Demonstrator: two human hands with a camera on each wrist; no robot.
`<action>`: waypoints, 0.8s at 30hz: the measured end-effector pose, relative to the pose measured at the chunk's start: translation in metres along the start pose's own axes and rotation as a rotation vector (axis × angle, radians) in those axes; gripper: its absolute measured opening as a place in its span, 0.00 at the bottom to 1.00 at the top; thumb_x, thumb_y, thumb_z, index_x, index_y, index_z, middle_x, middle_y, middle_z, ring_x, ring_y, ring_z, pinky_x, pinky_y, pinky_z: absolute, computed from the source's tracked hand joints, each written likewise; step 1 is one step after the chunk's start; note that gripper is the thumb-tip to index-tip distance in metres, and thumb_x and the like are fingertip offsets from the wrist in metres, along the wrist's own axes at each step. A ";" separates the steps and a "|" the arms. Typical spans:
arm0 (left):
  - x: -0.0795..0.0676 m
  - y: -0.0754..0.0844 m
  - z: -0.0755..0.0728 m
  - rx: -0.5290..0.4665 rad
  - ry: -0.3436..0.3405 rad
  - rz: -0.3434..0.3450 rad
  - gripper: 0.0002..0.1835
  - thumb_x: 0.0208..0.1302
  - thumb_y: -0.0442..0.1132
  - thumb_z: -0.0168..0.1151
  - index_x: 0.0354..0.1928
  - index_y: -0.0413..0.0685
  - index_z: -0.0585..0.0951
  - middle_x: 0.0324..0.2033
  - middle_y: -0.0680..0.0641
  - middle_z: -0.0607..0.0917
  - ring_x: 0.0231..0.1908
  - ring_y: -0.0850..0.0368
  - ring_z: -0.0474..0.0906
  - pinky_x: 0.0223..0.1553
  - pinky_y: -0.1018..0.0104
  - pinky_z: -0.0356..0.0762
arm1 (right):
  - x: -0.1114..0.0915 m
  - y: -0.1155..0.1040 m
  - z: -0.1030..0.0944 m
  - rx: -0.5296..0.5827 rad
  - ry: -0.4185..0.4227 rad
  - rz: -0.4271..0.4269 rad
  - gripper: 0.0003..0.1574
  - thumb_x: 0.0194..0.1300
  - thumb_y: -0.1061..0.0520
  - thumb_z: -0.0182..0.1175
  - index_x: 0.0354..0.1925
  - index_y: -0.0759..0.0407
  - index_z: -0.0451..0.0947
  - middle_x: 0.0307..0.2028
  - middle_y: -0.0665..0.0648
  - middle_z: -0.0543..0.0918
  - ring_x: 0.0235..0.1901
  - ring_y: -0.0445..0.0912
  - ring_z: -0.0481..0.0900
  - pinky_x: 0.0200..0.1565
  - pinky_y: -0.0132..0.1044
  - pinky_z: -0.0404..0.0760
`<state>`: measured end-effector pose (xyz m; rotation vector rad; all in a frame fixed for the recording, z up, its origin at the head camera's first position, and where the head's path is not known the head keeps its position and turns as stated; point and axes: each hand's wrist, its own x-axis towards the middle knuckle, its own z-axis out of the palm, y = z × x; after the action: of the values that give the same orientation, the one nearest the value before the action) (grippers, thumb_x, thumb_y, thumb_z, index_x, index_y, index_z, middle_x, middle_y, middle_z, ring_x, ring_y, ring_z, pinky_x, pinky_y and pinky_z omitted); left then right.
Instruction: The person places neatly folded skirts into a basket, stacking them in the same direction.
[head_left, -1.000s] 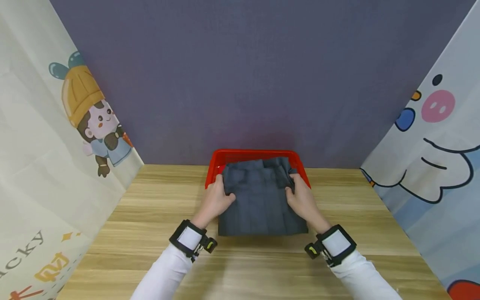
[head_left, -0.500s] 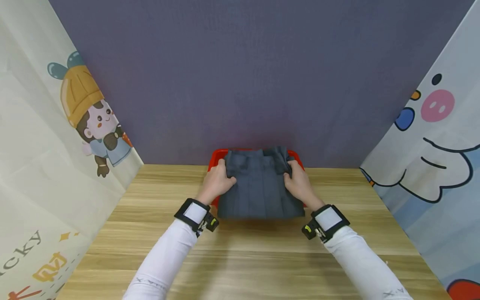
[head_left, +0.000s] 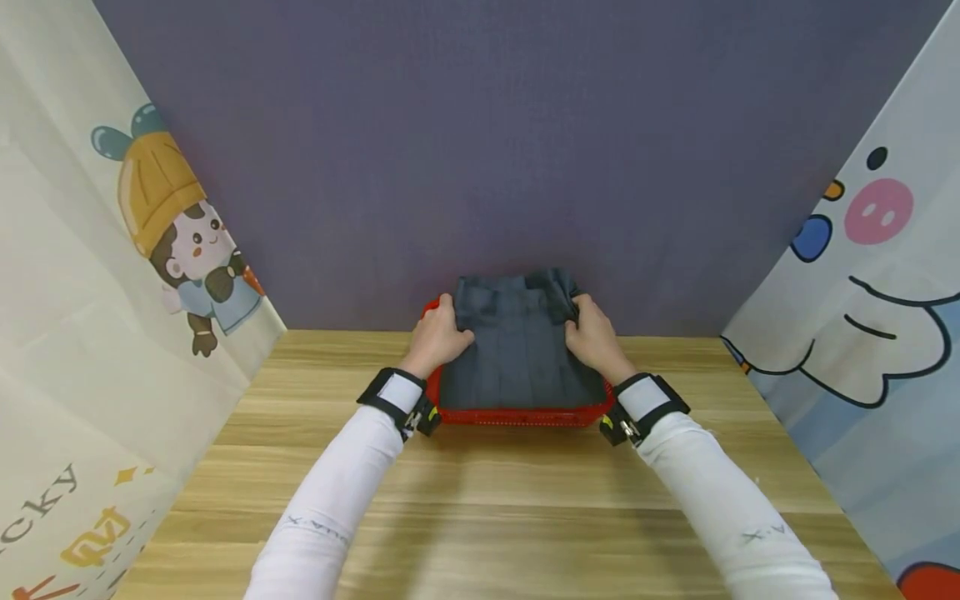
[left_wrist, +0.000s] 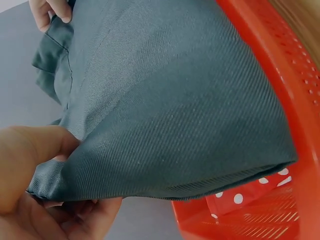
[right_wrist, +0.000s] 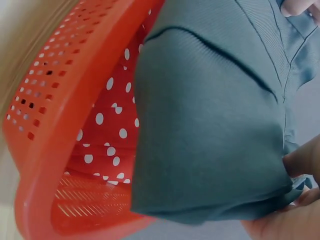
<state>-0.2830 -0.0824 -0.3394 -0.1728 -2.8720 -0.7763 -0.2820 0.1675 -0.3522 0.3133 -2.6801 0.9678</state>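
A folded dark grey garment (head_left: 521, 350) with pleat-like lines spans the space between both hands, over a red plastic basket (head_left: 517, 417). My left hand (head_left: 437, 340) pinches its left edge, thumb on top and fingers beneath, as the left wrist view shows. On the other side, my right hand (head_left: 595, 336) grips the right edge close to a bunched part of the fabric. The garment's near edge lies just inside the basket's front rim, and its far end rises past the back rim. Under it, red cloth with white dots (right_wrist: 110, 125) lies inside the basket.
The basket stands on a wood-grain table (head_left: 525, 517), near the table's back edge. Behind it rises a dark purple-grey backdrop (head_left: 495, 142). Printed cartoon curtains flank the table on the left (head_left: 67, 250) and right (head_left: 817, 317).
Both hands have moved forward, away from the person, carrying the garment. Its near edge has passed from over the table to inside the basket, and the front rim now shows.
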 end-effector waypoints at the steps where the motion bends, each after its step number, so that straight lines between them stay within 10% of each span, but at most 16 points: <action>1: 0.002 0.000 0.000 0.003 0.000 -0.005 0.28 0.52 0.43 0.61 0.52 0.37 0.65 0.38 0.36 0.80 0.35 0.40 0.79 0.34 0.50 0.76 | 0.001 -0.001 0.000 0.001 -0.007 0.011 0.24 0.63 0.64 0.46 0.57 0.73 0.59 0.53 0.73 0.70 0.52 0.64 0.70 0.52 0.57 0.68; 24: 0.029 -0.012 0.031 0.021 -0.157 -0.073 0.31 0.54 0.43 0.61 0.58 0.37 0.63 0.44 0.37 0.81 0.39 0.43 0.79 0.38 0.52 0.77 | 0.019 0.024 0.022 -0.044 -0.203 0.143 0.28 0.64 0.62 0.41 0.61 0.73 0.54 0.55 0.74 0.70 0.49 0.64 0.73 0.48 0.54 0.72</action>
<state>-0.3174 -0.0750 -0.3660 -0.1318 -3.0488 -0.7777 -0.3111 0.1690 -0.3767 0.2237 -2.9382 0.9619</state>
